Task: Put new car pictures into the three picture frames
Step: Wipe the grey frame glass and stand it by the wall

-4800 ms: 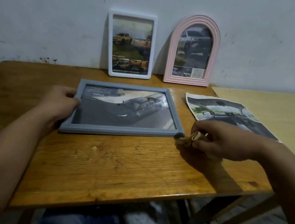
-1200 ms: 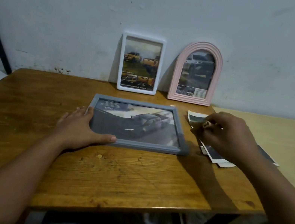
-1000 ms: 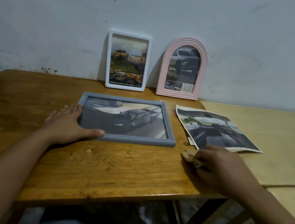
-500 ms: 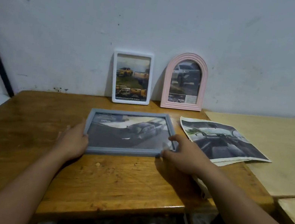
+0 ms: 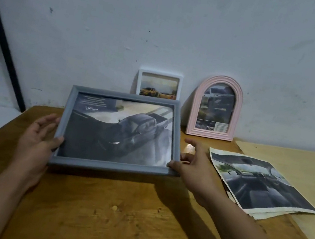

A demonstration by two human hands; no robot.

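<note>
At the 9 o'clock edge of the view, a black metal bar (image 5: 1, 45) slants down the white wall (image 5: 168, 26) to the far left corner of the wooden bench (image 5: 114, 217). Bare wood runs from there toward the near edge.

Left hand (image 5: 38, 138): grip on the left rail of the grey frame (image 5: 111, 169), thumb over the front at the lower corner, fingers spread behind.

Grey frame: lifted and tilted toward the camera, bottom rail low over the bench; cannot tell if it touches. Dark car picture (image 5: 118, 131) inside. Its top rail covers the lower part of the white frame (image 5: 161, 73), which leans on the wall at 12 o'clock.

Right hand (image 5: 194, 168): grip on the lower right corner of the grey frame, thumb on the front, fingers loosely open behind.

Pink arched frame (image 5: 215, 106): upright against the wall at 1 o'clock, apart from the grey frame, car picture inside.

Loose car pictures (image 5: 261, 184): stacked flat at 3 o'clock, just beside the right hand, overlapping the seam onto a paler bench (image 5: 302, 166). Near right corner of the wooden bench lies at 4 o'clock.
</note>
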